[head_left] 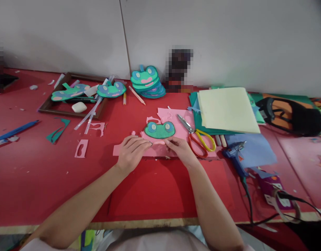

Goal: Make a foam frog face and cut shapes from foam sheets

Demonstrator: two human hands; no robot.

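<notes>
Between my two hands is a small curved strip cut from pink craft foam or felt (158, 142). My right hand (180, 149) pinches its right end between thumb and fingers. At the strip's left end are the fingertips of my left hand (132, 152), fingers pressed together with the thumb hidden beneath. Just beyond the strip lies a green frog face (159, 131) with blue and pale round eyes. Under it are pink sheets (180, 129) with cut-out gaps. Right of my right hand, scissors (193, 131) with red and yellow handles rest with their blades pointing away.
A stack of frog faces (147, 82) stands near the wall. More lie on a brown frame (71, 113) at left. Pale and green sheets (228, 109), a blue glue gun (236, 158) with its cable and a tape roll (287, 207) are at right.
</notes>
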